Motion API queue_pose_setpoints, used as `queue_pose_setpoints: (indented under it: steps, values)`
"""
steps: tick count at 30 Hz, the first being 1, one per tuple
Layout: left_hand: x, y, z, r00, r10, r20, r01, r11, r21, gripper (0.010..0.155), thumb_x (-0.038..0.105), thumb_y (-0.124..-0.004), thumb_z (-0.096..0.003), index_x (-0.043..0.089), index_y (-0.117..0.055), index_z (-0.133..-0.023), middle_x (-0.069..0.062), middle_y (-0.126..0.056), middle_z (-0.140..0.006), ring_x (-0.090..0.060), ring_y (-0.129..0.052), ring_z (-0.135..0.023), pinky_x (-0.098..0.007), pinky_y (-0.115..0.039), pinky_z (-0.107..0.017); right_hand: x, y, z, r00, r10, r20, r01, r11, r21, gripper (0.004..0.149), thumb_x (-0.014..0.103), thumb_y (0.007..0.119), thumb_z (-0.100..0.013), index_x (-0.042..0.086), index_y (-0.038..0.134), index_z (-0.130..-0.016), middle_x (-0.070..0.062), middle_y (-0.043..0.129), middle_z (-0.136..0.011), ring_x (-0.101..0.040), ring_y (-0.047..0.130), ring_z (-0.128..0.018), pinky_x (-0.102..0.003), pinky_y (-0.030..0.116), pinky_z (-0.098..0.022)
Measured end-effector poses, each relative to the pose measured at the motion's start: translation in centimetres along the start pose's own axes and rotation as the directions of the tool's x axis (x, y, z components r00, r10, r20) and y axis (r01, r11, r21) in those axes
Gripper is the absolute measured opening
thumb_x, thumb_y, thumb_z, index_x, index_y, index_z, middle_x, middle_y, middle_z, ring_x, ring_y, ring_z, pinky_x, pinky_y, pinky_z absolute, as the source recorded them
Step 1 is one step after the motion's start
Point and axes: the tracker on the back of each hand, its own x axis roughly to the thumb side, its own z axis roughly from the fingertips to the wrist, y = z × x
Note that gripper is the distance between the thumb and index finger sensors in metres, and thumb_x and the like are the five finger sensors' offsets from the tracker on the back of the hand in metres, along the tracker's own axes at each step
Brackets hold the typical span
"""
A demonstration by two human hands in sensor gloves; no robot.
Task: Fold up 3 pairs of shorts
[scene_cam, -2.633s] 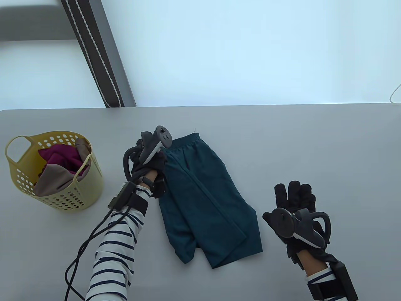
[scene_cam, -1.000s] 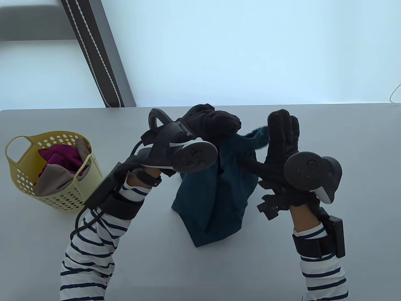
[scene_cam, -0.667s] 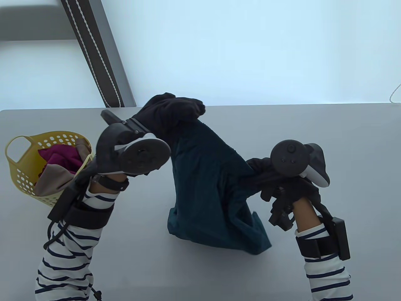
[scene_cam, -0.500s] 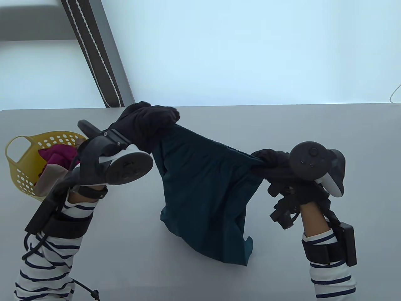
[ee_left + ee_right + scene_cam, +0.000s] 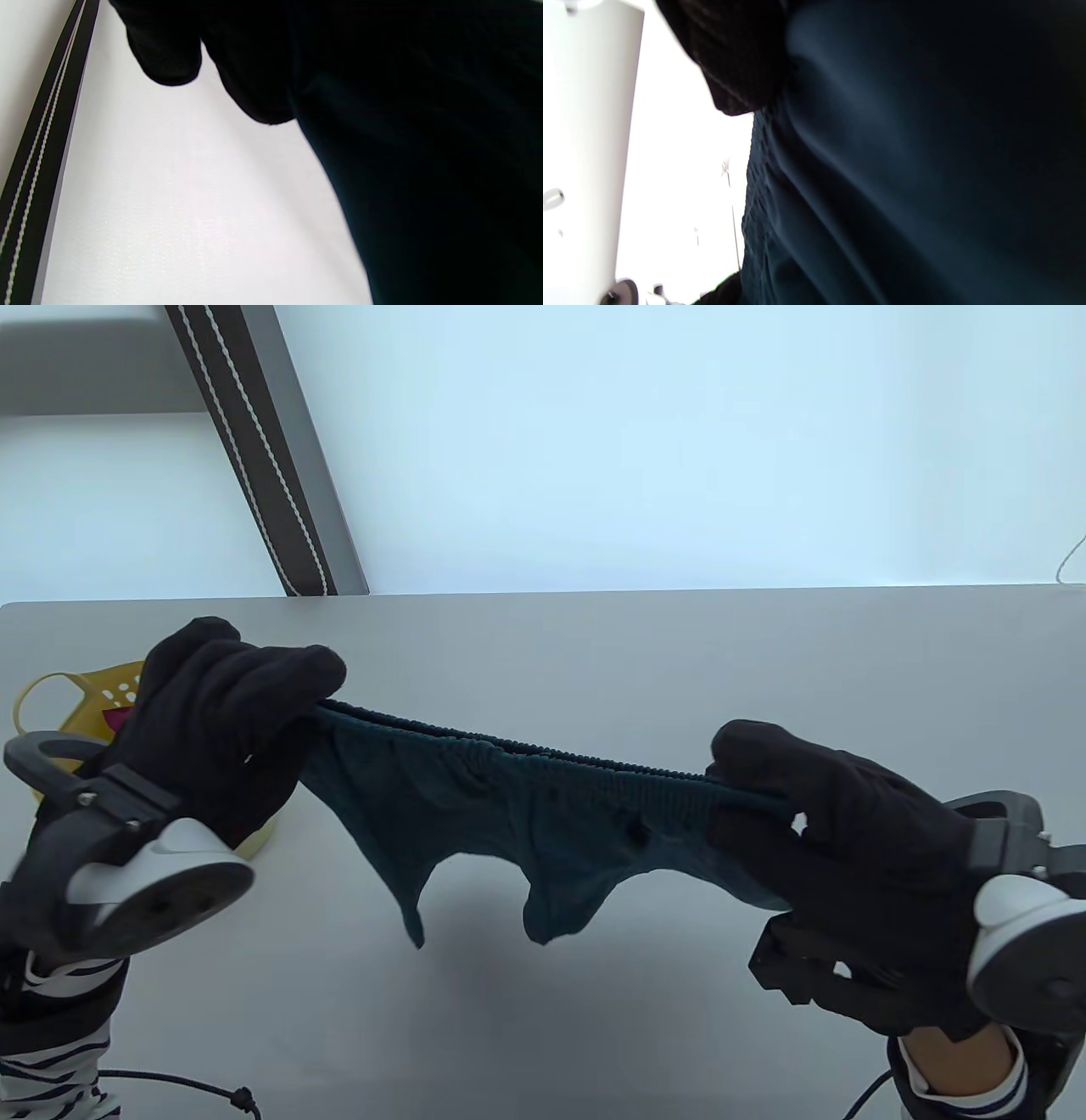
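Teal shorts (image 5: 526, 806) hang stretched in the air above the grey tabletop (image 5: 645, 661), left hand (image 5: 225, 712) and right hand (image 5: 840, 823) each clenching a waistband end, legs dangling over bare surface.

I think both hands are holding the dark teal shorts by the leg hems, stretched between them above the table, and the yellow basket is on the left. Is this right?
Not quite. The left hand and right hand grip the dark teal shorts by the waistband, not the leg hems; the legs hang down. The table view shows it. The shorts are stretched above the table, and the yellow basket is on the left.
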Motion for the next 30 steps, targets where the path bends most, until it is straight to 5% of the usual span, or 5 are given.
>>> queue_pose_setpoints:
  steps: [3, 11, 17, 23, 30]
  values:
    - [-1.1, -0.5, -1.9, 0.985, 0.169, -0.025, -0.17, 0.973, -0.156, 0.052, 0.045, -0.076, -0.0466, 0.03, -0.066, -0.095, 0.01, -0.098, -0.077, -0.008, -0.102, -0.058, -0.051, -0.08, -0.068, -1.6, -0.8, -1.8, 0.989, 0.129, -0.072, -0.122, 0.987, 0.102, 0.051, 0.034, 0.079, -0.045, 0.014, 0.07, -0.091, -0.002, 0.096, -0.067, -0.018, 0.105, -0.045, -0.042, 0.085, -0.043]
    - [-1.6, -14.4, -7.2, 0.958, -0.275, -0.083, 0.189, 0.822, -0.537, 0.039, 0.042, -0.069, -0.0495, 0.037, -0.061, -0.088, 0.007, -0.094, -0.089, -0.012, -0.103, -0.072, -0.054, -0.078, -0.07, -13.8, 8.3, -4.6, 0.667, 0.652, -0.362, -0.424, 0.731, 0.534, 0.046, 0.023, 0.077, -0.041, 0.012, 0.068, -0.085, -0.01, 0.091, -0.077, -0.033, 0.101, -0.063, -0.056, 0.075, -0.052]
    - [-1.4, -12.6, -8.8, 0.736, -0.596, -0.323, 0.61, 0.79, -0.067, 0.043, 0.04, -0.06, -0.0506, 0.031, -0.046, -0.091, 0.014, -0.086, -0.092, -0.012, -0.1, -0.082, -0.054, -0.074, -0.074, -10.0, 10.0, -4.3, 0.415, 0.853, -0.316, -0.908, 0.412, -0.078, 0.045, 0.029, 0.07, -0.045, 0.021, 0.053, -0.086, -0.009, 0.077, -0.091, -0.03, 0.096, -0.075, -0.054, 0.072, -0.061]
    - [-0.2, -9.3, -4.6, 0.781, -0.595, -0.191, 0.624, 0.757, 0.194, 0.045, 0.039, -0.057, -0.0505, 0.034, -0.037, -0.091, 0.017, -0.076, -0.096, -0.009, -0.093, -0.087, -0.051, -0.07, -0.076, -6.8, 7.9, -1.4, 0.493, 0.856, -0.156, -0.868, 0.473, -0.152, 0.045, 0.031, 0.07, -0.047, 0.022, 0.051, -0.087, -0.007, 0.074, -0.094, -0.031, 0.089, -0.083, -0.056, 0.066, -0.065]
    - [3.4, -18.8, 8.6, 0.828, -0.445, 0.343, 0.525, 0.83, -0.191, 0.048, 0.044, -0.061, -0.0473, 0.042, -0.042, -0.091, 0.022, -0.08, -0.093, -0.003, -0.095, -0.085, -0.05, -0.07, -0.077, -12.7, 13.7, 9.3, 0.632, 0.771, 0.08, -0.705, 0.53, 0.471, 0.044, 0.033, 0.074, -0.044, 0.023, 0.059, -0.084, -0.006, 0.078, -0.093, -0.037, 0.084, -0.088, -0.061, 0.062, -0.065]
